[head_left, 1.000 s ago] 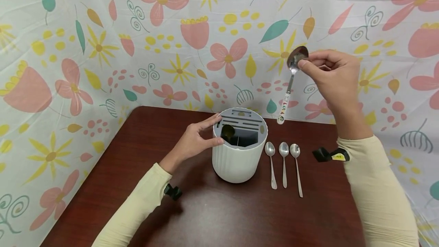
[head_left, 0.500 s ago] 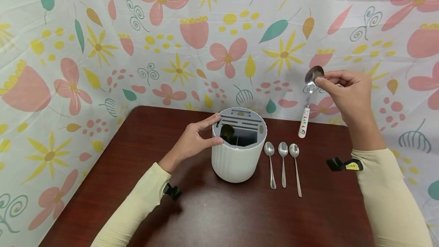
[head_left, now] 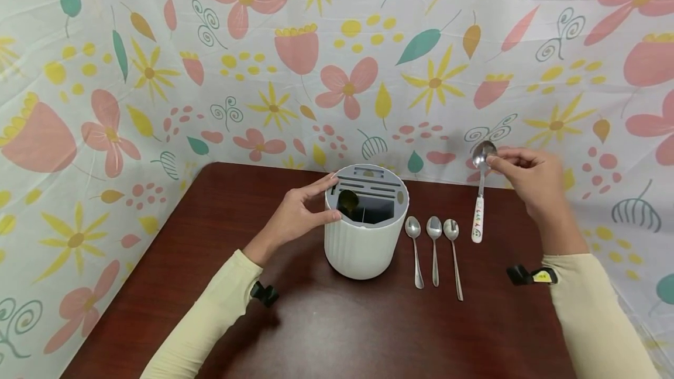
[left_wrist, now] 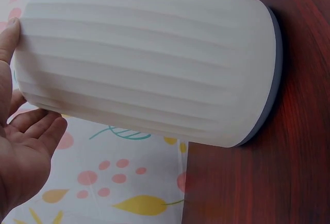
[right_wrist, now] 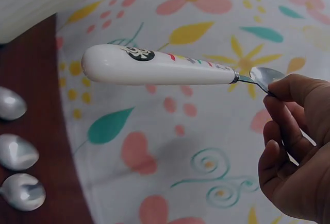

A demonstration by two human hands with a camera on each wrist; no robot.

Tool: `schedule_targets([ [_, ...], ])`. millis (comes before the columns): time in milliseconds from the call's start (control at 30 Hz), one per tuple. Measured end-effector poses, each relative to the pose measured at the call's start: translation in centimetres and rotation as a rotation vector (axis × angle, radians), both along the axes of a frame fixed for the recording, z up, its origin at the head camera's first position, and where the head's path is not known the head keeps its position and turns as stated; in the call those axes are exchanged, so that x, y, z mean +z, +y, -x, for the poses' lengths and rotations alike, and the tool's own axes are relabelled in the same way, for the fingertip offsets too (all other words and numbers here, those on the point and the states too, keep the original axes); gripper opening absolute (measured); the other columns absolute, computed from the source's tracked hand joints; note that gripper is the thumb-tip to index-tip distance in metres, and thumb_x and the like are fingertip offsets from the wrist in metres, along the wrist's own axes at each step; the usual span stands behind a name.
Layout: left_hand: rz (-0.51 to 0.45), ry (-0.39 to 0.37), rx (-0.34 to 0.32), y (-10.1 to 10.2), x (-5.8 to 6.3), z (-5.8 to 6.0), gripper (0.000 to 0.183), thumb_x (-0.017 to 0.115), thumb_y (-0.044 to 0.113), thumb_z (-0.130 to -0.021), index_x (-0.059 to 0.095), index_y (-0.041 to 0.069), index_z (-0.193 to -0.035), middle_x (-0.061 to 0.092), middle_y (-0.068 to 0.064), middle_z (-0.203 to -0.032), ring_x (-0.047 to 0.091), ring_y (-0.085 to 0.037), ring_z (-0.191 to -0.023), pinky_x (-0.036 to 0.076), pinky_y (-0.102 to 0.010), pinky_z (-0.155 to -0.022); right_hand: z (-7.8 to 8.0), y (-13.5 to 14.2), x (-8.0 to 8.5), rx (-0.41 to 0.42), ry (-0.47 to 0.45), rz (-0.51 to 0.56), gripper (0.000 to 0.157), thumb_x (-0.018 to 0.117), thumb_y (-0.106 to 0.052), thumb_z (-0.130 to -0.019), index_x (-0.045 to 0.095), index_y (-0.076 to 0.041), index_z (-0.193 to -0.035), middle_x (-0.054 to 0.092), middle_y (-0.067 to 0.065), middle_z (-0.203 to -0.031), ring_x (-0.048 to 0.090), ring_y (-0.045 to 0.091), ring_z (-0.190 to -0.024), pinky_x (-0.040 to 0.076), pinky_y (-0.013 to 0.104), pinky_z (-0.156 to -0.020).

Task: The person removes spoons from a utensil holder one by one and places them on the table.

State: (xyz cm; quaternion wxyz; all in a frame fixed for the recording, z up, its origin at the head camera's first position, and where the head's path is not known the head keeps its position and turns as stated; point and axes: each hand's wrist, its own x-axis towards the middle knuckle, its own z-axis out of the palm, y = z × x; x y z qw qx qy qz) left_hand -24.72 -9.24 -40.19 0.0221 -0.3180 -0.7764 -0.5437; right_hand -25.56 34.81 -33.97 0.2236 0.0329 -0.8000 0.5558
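Two pale sleeves [head_left: 202,317] enter nearest, over a dark reddish-brown surface [head_left: 316,332]. On it, three metal spoons [head_left: 434,228] lie side by side, bowls away from the person, just right of a white holder [head_left: 360,250]. The holder stands upright; its near opening is parted by a thin divider, with a dark, rounded object [head_left: 348,200], perhaps a spoon's bowl, in the left compartment. The left hand [head_left: 300,212] grasps the holder's left side near the rim, thumb toward the near edge and forefinger toward the far edge. The right hand [head_left: 532,183] pinches a white-handled spoon [head_left: 478,209] by its metal bowl, well right of the holder and apart from the surface, the patterned handle hanging downward. This spoon should prove light and stiff; its polished bowl may be slippery and turn in a fingertip pinch, so the handle or narrow neck would give a surer hold, while the smooth handle, if ceramic, could chip when knocked. The holder appears rigid and is best steadied, as here, near the rim. Farthest off, a flower-printed cloth [head_left: 231,133] hangs behind the surface.
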Motion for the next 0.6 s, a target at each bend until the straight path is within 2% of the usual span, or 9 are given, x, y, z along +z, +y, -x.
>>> schedule_targets([
  [133,-0.014,-0.025,-0.010,0.0,0.8,-0.6,0.068,0.077,0.026,-0.082,0.047,0.020,-0.143,0.040,0.005,-0.149,0.035,-0.008,-0.137,0.033,-0.051,-0.108,0.1,0.6,-2.0,-0.055,-0.034,-0.084,0.022,0.078,-0.012,-0.080,0.073,0.004,-0.095,0.065,-0.015,-0.069,0.052,0.003,-0.061,0.038,0.017,-0.048],
  [300,-0.020,-0.050,-0.031,-0.1,2.3,-1.8,0.067,0.076,0.019,-0.084,0.046,0.009,-0.143,0.038,-0.004,-0.151,0.034,-0.015,-0.139,0.031,-0.052,-0.108,0.2,1.3,-4.1,-0.078,-0.102,-0.105,0.025,0.078,-0.017,-0.080,0.073,0.002,-0.097,0.065,-0.019,-0.070,0.055,0.000,-0.064,0.042,0.015,-0.052],
  [600,-0.004,-0.064,-0.027,0.0,2.9,-2.0,0.068,0.076,0.022,-0.083,0.046,0.008,-0.143,0.039,-0.004,-0.150,0.035,-0.011,-0.138,0.033,-0.049,-0.108,-0.4,2.6,-7.5,-0.075,-0.231,-0.208,0.039,0.076,-0.034,-0.082,0.072,-0.001,-0.103,0.066,-0.019,-0.074,0.057,0.002,-0.074,0.045,0.016,-0.061],
])
